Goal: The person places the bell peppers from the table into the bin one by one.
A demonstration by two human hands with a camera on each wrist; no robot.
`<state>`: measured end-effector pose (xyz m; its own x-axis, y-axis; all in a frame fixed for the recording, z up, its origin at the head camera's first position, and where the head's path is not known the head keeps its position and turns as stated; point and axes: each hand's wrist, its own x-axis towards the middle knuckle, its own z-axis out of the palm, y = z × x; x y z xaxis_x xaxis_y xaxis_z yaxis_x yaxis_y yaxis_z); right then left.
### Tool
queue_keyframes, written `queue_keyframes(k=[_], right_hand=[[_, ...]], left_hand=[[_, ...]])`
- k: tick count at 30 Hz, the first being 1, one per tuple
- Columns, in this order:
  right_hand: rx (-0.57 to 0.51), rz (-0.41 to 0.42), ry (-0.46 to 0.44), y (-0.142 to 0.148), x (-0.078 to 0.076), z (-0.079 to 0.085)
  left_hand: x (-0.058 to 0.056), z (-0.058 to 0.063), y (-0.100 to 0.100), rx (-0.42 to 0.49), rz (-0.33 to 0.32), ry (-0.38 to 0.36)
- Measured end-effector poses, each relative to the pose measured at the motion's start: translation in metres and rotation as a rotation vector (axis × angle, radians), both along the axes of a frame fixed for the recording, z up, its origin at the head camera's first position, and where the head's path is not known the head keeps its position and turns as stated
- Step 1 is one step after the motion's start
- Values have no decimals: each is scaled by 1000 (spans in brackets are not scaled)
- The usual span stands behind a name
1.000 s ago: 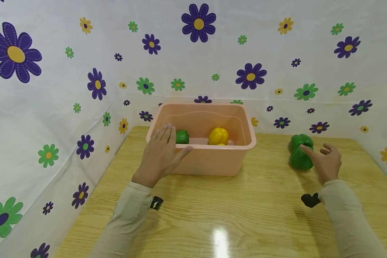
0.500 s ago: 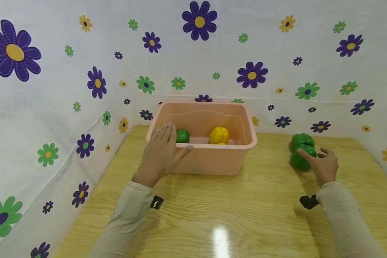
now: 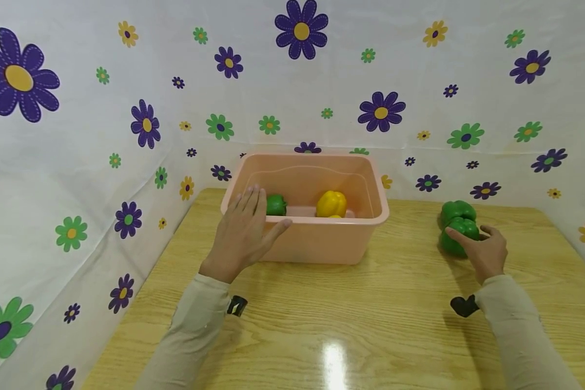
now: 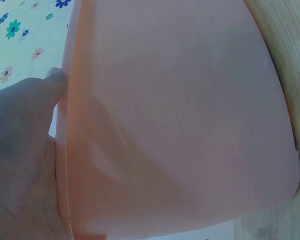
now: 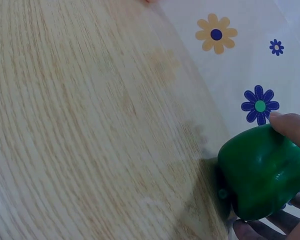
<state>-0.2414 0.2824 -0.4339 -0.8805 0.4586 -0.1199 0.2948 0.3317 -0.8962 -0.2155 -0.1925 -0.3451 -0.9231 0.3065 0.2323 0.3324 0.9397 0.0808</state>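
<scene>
My left hand (image 3: 241, 233) rests with straight fingers over the front left rim of a peach plastic bin (image 3: 317, 241). In the left wrist view its thumb (image 4: 55, 82) lies along the bin's rim. At the right side of the table, my right hand (image 3: 487, 252) holds the nearer green bell pepper (image 5: 260, 170), thumb on one side and fingers on the other. Just behind it sits a second green bell pepper (image 3: 458, 210). Inside the bin are a green bell pepper (image 3: 275, 206) and a yellow bell pepper (image 3: 331, 205); another bit of yellow is mostly hidden by the front wall.
Beneath everything is a wood-grain table (image 3: 370, 325). A white flower-print cloth (image 3: 297, 92) hangs behind and to the left, close to the table's edges. The bin stands near the back edge.
My right hand has shifted slightly left and closed its thumb and fingers onto the nearer green bell pepper. The left hand stays on the bin.
</scene>
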Motion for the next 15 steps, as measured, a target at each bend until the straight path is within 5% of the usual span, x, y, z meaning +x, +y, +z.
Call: queue_keyframes(k=[15], right_hand=[[27, 20, -31, -1, 0, -6]], left_hand=[[0, 1, 0, 2, -2, -3]])
